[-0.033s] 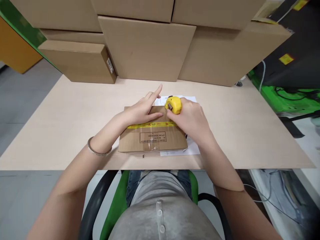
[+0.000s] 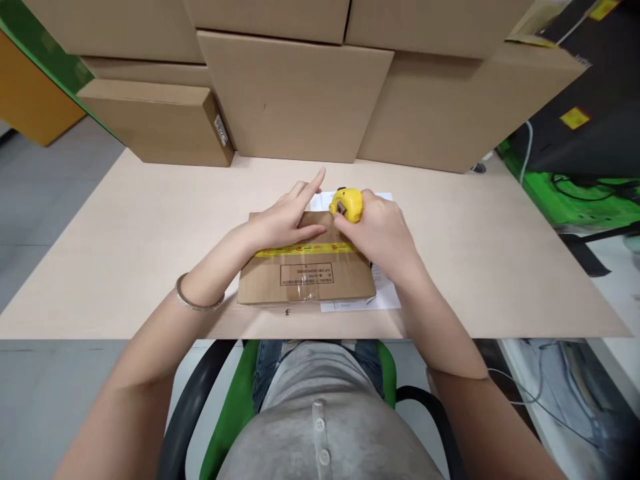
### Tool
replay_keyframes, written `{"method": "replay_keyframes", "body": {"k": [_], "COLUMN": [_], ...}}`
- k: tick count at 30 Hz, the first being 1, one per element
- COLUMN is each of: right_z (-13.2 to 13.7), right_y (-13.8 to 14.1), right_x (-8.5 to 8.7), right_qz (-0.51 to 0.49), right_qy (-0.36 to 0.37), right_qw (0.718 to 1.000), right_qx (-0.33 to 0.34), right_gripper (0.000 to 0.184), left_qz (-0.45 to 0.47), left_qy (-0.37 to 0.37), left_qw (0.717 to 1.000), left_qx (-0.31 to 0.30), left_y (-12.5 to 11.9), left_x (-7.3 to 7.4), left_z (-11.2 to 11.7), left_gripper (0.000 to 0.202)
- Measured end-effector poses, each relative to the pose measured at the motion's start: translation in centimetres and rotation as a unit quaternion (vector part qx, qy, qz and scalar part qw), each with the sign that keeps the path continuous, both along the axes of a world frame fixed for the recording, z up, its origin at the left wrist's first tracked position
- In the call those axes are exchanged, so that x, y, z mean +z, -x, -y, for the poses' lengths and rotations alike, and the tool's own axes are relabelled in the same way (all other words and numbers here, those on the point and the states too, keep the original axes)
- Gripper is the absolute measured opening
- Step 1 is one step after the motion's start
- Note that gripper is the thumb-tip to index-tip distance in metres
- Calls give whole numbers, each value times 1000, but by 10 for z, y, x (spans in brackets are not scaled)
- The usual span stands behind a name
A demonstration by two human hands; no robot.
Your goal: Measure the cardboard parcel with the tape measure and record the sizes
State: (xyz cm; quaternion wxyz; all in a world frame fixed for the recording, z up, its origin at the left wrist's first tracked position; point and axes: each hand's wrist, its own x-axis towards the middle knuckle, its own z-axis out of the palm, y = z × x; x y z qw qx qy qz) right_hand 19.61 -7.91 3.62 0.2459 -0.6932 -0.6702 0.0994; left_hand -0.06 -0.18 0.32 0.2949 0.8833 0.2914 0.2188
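A flat cardboard box (image 2: 305,277) lies on white paper sheets (image 2: 386,297) near the front of a beige table (image 2: 150,233). A yellow printed tape strip (image 2: 300,251) runs across its top. My left hand (image 2: 285,223) rests flat on the box's far half, fingers stretched out and the index finger pointing away. My right hand (image 2: 383,237) is closed round a small yellow cutter (image 2: 347,203), held at the box's far right edge, just beyond the tape. A metal bangle (image 2: 193,303) sits on my left wrist.
Large cardboard boxes (image 2: 295,93) are stacked along the table's back edge, with a smaller one (image 2: 155,123) at the back left. Green equipment and cables (image 2: 575,193) stand to the right. I sit on a green chair (image 2: 235,407) at the table's front edge.
My right hand and the yellow cutter have shifted slightly away from me, toward the box's far edge. The left hand has stayed put.
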Motion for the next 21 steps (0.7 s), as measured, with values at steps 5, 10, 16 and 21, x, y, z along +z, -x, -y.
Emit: {"method": "replay_keyframes", "body": {"k": [5,10,16,21], "right_z": [-5,18,66,114], "right_y": [-31,-54,-49,-60], "right_x": [-12,-12,-8,-15], "right_qz": [-158,-342,-401,-346], "right_qy": [-26,101,81,47], "right_qw": [984,934,912,936], "right_qx": [-78,-19,-3,55], "right_gripper": [29,27,27,22], "left_qz": [106,102,220,373], "left_qy": [-62,41,232,161], "left_qw": [972,910,917,890], "left_qx": [199,399,238,208], "left_y": [28,73,73,59], "left_x": [8,-31,-40,-21], "left_z": [17,34,51,59], "left_gripper": [57,64,78,68]}}
